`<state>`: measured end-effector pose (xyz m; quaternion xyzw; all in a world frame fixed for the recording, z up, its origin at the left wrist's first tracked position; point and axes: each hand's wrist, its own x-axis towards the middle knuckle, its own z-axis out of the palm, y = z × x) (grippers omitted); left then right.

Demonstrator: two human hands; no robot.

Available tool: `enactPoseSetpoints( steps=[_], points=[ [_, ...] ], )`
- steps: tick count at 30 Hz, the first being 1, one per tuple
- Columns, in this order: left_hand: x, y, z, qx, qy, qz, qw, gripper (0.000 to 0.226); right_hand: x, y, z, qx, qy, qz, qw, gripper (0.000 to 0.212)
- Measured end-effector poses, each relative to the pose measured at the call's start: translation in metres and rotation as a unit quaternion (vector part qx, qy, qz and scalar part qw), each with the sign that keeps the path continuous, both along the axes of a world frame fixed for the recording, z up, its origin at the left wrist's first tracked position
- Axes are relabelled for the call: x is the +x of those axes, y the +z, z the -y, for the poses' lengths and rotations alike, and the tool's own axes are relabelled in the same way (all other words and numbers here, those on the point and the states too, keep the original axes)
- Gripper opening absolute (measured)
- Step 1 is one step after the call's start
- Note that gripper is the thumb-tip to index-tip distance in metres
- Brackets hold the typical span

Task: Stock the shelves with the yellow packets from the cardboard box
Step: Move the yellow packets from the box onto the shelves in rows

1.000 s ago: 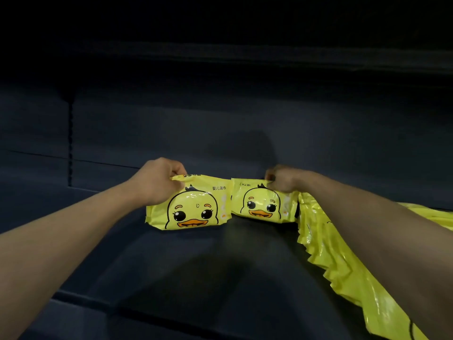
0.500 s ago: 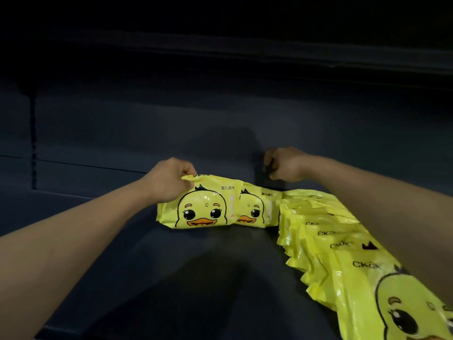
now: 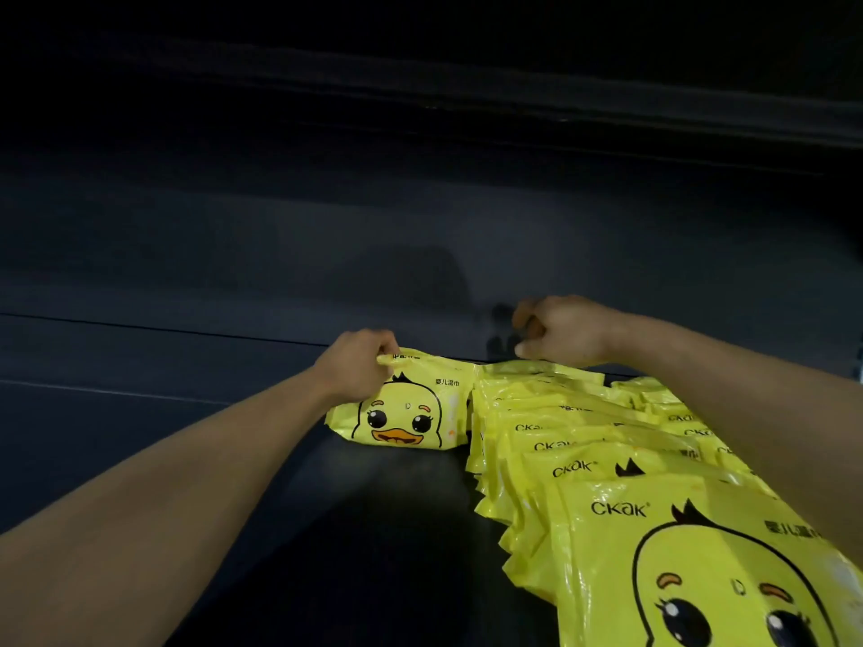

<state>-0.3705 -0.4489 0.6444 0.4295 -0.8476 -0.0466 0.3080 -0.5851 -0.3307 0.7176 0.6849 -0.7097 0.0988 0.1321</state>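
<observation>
Yellow packet (image 3: 405, 415) in left hand (image 3: 357, 371)

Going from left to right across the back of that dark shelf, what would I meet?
Left hand pinching the top edge of the upright duck packet → row of yellow packets leaning one on another → right hand, fingers curled above the row's far end.

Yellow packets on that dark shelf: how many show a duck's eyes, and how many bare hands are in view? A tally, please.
Packets showing a duck's eyes: 2, namely the upright yellow plastic packet and the yellow plastic packet nearest the camera
Bare hands: 2, the left hand and the right hand
Total: 4
</observation>
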Motion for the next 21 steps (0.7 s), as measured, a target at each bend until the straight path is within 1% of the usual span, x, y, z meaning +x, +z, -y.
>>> enactPoseSetpoints(
  steps=[4,7,12,17,21],
  points=[
    [-0.002,-0.002,-0.002,-0.048,0.043,0.01,0.998,0.021,0.002,-0.006,-0.003,0.006,0.011,0.0,1.0,0.045],
    [0.006,0.005,-0.011,-0.069,0.06,0.036,0.995,0.028,0.006,-0.007,-0.01,0.0,0.017,0.012,1.0,0.047],
    [0.038,0.02,-0.034,-0.045,0.068,0.086,0.993,0.033,0.026,-0.007,-0.028,-0.008,0.033,0.046,0.998,0.048],
    [0.08,0.034,-0.075,-0.011,0.067,0.106,0.992,0.035,0.065,-0.013,-0.062,-0.03,0.055,0.096,0.993,0.044],
    [0.116,0.038,-0.12,-0.001,0.056,0.106,0.993,0.038,0.109,-0.026,-0.103,-0.047,0.067,0.128,0.988,0.042]
  ],
)
